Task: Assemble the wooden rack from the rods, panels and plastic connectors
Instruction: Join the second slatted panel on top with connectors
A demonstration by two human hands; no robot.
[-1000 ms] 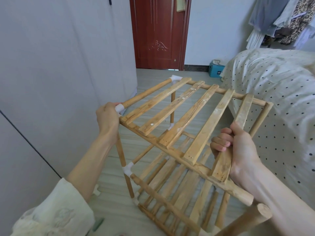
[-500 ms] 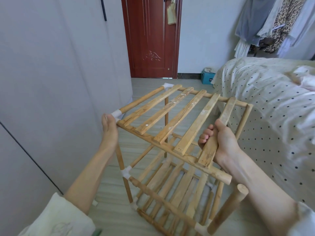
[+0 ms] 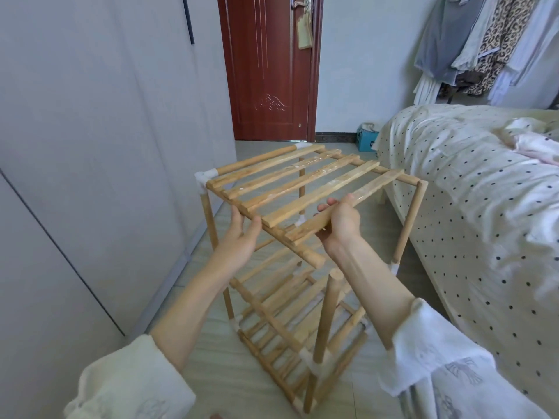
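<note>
The right hand curls its fingers over the outermost slat of the top slatted panel and grips it near the panel's front rail. At about nine o'clock from it, the left hand cups the same front rail from below, thumb above and fingers tucked under out of sight, so it seems to clasp the rail, though how tightly I cannot tell.

The panel sits at the top of the wooden rack, which stands on the floor between the wardrobe at nine o'clock and the bed at three o'clock. Its far left corner is seated in a white plastic connector on the left upright. The front rail's right end hangs bare and unjoined. Just below it, at six o'clock, the near right upright rod ends in a bare top with no connector on it.

The step in hand looks like fitting the top shelf, with the lower tiers already joined. The next move probably calls for a corner connector on that bare upright, then lowering and steering the rail end into it while the left hand steadies the panel level. The far right post also seems to lack a connector at its top.
</note>
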